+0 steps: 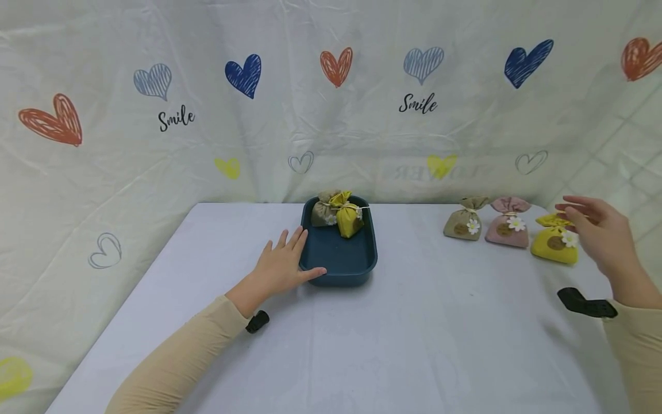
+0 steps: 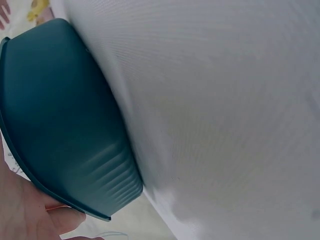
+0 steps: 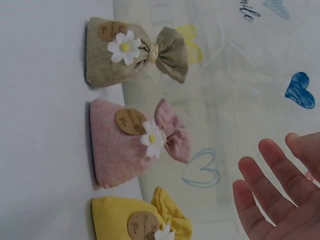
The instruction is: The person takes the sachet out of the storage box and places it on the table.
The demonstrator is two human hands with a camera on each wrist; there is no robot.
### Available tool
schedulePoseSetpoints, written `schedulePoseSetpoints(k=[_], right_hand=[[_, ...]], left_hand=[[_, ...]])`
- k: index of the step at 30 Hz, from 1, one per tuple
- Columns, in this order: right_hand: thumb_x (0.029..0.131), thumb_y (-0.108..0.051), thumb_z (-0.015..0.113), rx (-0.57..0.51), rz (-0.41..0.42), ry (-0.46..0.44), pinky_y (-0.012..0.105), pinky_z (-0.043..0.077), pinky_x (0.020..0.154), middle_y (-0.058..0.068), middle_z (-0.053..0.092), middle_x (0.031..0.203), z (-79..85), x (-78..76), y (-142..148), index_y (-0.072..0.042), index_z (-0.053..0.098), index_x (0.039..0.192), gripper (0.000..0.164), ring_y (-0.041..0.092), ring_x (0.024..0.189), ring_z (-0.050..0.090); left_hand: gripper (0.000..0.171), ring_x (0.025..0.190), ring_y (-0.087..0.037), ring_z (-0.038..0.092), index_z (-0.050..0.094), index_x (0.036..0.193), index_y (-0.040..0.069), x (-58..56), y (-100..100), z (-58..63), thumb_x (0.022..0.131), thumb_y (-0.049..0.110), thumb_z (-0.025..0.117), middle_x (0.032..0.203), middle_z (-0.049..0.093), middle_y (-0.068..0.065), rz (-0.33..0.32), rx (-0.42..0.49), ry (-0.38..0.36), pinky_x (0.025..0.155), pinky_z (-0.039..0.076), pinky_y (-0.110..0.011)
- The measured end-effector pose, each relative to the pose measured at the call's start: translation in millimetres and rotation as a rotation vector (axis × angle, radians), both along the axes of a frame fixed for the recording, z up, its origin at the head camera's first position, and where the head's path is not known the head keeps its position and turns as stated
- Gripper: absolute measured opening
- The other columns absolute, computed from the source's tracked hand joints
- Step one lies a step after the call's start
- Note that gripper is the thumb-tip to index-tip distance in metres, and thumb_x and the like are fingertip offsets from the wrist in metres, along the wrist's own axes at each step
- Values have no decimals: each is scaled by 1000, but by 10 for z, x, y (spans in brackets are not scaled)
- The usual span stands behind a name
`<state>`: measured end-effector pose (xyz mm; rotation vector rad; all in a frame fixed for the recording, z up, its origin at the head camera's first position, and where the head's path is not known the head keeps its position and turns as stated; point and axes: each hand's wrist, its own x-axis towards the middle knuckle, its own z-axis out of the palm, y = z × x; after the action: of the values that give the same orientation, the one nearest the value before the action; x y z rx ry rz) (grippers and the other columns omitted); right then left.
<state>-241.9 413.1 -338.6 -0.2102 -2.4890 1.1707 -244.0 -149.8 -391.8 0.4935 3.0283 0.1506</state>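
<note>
My left hand rests with its fingers spread on the left rim of a dark blue-green bin. In the left wrist view its fingertips touch the edge of the bin. Inside, at the back, sit a grey-beige drawstring pouch and a yellow pouch. On the right side, my right hand hovers beside the top of another yellow pouch, its fingers loosely bent and holding nothing. A pink pouch and a beige pouch stand in a row with it, each bearing a white flower.
A white cloth covers the table. Behind it hangs a pale curtain printed with hearts and "Smile" lettering, close against the table's back edge. Black straps sit at both wrists.
</note>
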Motion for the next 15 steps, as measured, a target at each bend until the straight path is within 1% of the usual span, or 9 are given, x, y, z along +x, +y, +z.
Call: schedulePoseSetpoints(k=[1,2,3,5,6,8,11,15], right_hand=[[111,-32,44,-2,11,5,0,42,72,-30,50,105,15,2,-28,-8,43,156,51,-13,91,49],[111,-31,44,-9,25,14,1,42,72,-31,51,105,27,5,-51,-11,46,155,48,-13,91,50],[111,-29,45,-24,40,23,1,43,71,-33,51,103,38,8,-70,-16,50,151,42,-14,91,51],[110,-25,47,-63,76,46,1,43,71,-36,53,99,55,13,-103,-29,57,137,29,-16,90,53],[110,-23,47,-80,99,53,2,44,71,-37,54,98,64,16,-114,-34,58,131,25,-17,89,54],[110,-20,49,-116,143,67,3,45,70,-37,58,97,81,20,-140,-42,55,117,24,-19,87,56],[109,-21,50,-117,196,64,4,46,70,-37,59,98,108,27,-189,-43,56,115,24,-19,86,57],[109,-25,51,-66,236,66,5,47,69,-38,58,103,126,33,-261,-42,57,121,22,-17,88,57]], left_hand=[[108,155,-39,10,13,166,10,2,0,2,92,80,47,171,10,-10,0,2,0,119,16,-65],[108,155,-39,10,13,166,10,2,1,1,92,80,47,171,10,-10,-1,2,1,119,17,-65],[108,155,-39,10,13,166,10,3,1,2,92,80,47,171,10,-10,-1,2,1,119,16,-65],[108,155,-39,10,13,166,9,4,3,2,92,80,47,171,10,-10,-2,1,1,119,16,-65],[108,155,-39,10,13,166,10,4,4,0,92,80,47,171,10,-9,-1,1,-2,119,16,-65],[108,155,-39,9,13,166,10,4,4,-2,92,81,47,171,10,-9,0,-3,-2,119,16,-64],[108,155,-39,9,13,166,10,5,1,-2,92,81,47,171,10,-9,1,-3,-3,119,16,-64],[108,155,-38,9,13,166,10,6,-6,1,91,80,47,171,10,-9,1,4,-2,119,16,-64]])
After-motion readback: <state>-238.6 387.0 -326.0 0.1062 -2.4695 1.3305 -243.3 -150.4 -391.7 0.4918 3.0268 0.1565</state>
